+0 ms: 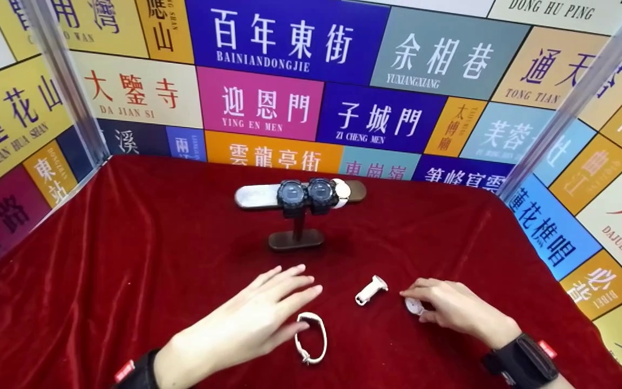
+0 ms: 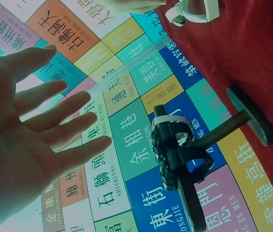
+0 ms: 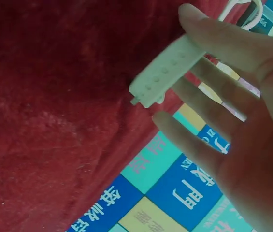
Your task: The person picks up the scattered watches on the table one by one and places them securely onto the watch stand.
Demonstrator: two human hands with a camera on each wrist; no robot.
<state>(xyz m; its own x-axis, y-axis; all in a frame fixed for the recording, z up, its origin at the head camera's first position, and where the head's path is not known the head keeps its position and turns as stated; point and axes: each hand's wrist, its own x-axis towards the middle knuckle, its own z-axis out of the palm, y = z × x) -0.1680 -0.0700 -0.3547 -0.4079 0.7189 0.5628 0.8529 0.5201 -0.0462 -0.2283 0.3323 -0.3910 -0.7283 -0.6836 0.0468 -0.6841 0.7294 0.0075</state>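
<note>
A white watch with a round pale dial (image 1: 413,306) is between the thumb and fingers of my right hand (image 1: 459,308). In the right wrist view, its white strap with a row of holes (image 3: 163,70) runs out from beneath the thumb. My left hand (image 1: 257,313) hovers with its fingers extended, and in the left wrist view the palm (image 2: 25,135) holds nothing. Its thumb tip overlaps the edge of a looped white watch band (image 1: 324,346) standing on the cloth. Another white-strapped watch (image 1: 370,290) lies between the hands.
Behind the hands stands a dark T-shaped watch stand (image 1: 296,239). Its bar carries two black digital watches (image 1: 292,193) and a white-strapped watch with a pale gold face (image 1: 342,189). Dark red cloth (image 1: 154,243) covers the table. Colourful sign panels (image 1: 273,102) wall the back and sides.
</note>
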